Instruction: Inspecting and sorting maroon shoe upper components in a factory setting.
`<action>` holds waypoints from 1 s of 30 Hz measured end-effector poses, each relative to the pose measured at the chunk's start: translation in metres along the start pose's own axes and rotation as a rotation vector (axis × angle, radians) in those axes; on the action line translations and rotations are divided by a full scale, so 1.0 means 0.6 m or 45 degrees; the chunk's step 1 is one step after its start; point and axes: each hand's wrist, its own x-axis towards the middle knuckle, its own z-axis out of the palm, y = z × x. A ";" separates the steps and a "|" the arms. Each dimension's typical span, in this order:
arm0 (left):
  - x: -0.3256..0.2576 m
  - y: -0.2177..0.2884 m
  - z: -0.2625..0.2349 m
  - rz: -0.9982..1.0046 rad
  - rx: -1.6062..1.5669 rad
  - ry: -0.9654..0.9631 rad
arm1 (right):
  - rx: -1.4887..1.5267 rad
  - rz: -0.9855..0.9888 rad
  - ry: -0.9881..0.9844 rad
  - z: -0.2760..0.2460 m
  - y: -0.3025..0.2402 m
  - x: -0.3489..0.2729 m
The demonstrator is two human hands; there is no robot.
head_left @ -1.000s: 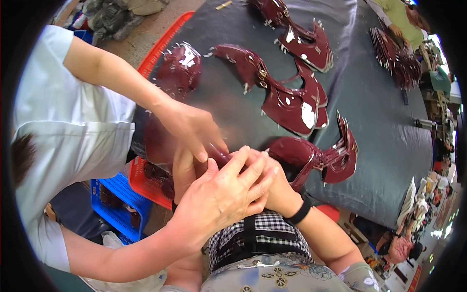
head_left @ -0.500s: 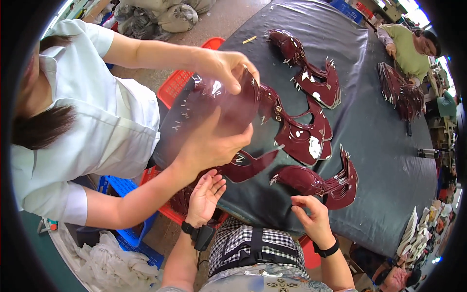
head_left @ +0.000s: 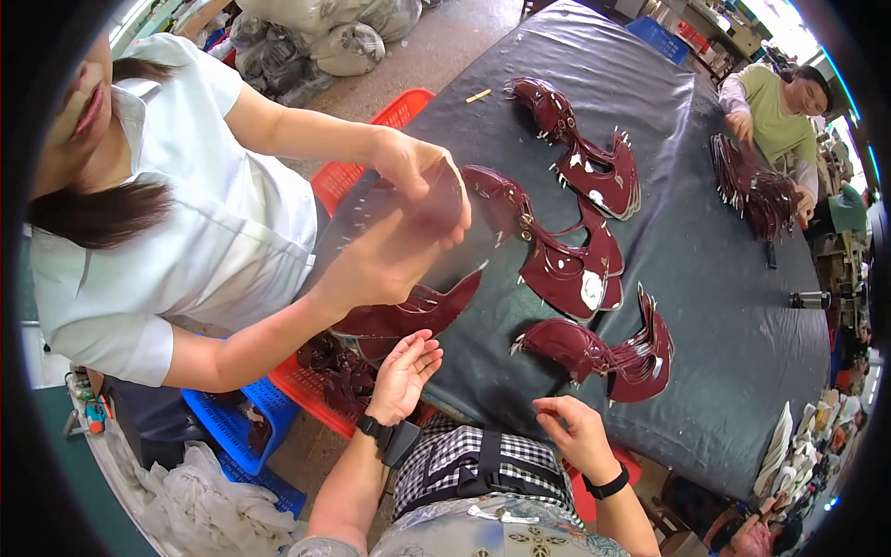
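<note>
My left hand (head_left: pixel 406 376) is open, palm up, with nothing in it, beside the near left edge of the table. Just above its fingertips lies a glossy dark red cut piece (head_left: pixel 445 302), partly covered by a co-worker's arm. My right hand (head_left: pixel 577 432) is loosely curled at the near edge, thumb and forefinger apart, with nothing visible between them. Beyond it rests a stack of dark red shoe uppers (head_left: pixel 566 345). Farther off are two more stacks of uppers (head_left: pixel 575 269) (head_left: pixel 548 107). The co-worker in white grips a blurred dark red piece (head_left: pixel 436 200) with both hands.
A black-covered table (head_left: pixel 724 353) fills the middle. Red baskets (head_left: pixel 325 186) and a blue basket (head_left: pixel 264 441) stand at left. Pale plastic bags (head_left: pixel 218 506) lie lower left. Another person (head_left: pixel 784 111) handles a bunch of dark red pieces (head_left: pixel 752 190) at far right.
The co-worker's hands and the held piece have moved left and toward their body. The loose piece by my left hand has shifted left. My hands have barely moved.
</note>
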 end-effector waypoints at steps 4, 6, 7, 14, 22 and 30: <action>0.000 -0.001 -0.006 0.006 0.003 0.041 | -0.026 0.017 -0.007 0.006 0.003 -0.010; 0.000 -0.004 -0.010 -0.001 -0.004 0.020 | -0.005 0.016 -0.026 0.011 0.004 -0.014; 0.000 -0.006 -0.013 0.008 -0.004 0.048 | -0.006 0.021 -0.017 0.014 0.005 -0.016; -0.004 -0.011 -0.025 0.015 -0.011 0.019 | -0.061 0.008 -0.080 0.027 0.000 -0.025; -0.010 -0.010 -0.024 0.015 0.012 0.052 | -0.091 0.002 -0.082 0.031 -0.004 -0.035; -0.013 -0.008 -0.025 0.000 0.044 0.014 | -0.083 -0.041 -0.082 0.042 0.003 -0.041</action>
